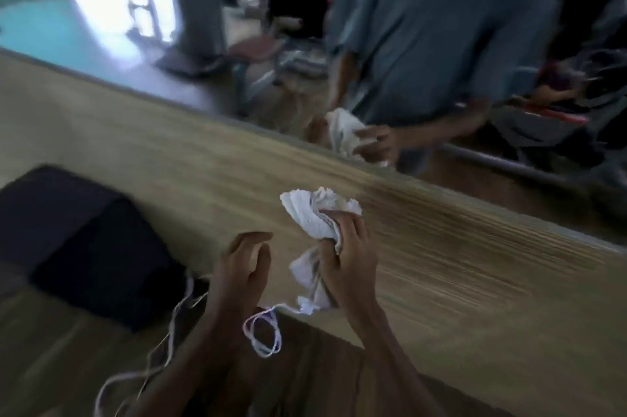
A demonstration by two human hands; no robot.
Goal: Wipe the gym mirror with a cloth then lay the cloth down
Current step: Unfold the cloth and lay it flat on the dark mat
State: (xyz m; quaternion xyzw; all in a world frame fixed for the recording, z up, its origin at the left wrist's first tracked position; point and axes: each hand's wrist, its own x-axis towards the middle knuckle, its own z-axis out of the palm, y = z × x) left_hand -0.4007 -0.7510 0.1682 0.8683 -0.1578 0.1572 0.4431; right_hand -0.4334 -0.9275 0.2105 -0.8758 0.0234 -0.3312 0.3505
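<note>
The view is blurred by motion. My right hand (pixel 346 253) grips a crumpled white cloth (pixel 315 213) in front of the beige wall below the gym mirror (pixel 237 43). Loose threads (pixel 263 335) hang from the cloth's lower end. My left hand (pixel 242 267) hovers just to the left of the cloth with its fingers loosely curled and holds nothing. The mirror fills the upper part of the view and reflects a person in a blue-grey shirt holding the same cloth.
A black padded block (pixel 81 240) sits at the left against the beige wall (pixel 441 247). A wooden floor (pixel 51 348) lies below it. Thin white cords (pixel 135 379) trail near my left forearm. Gym equipment shows in the mirror's reflection.
</note>
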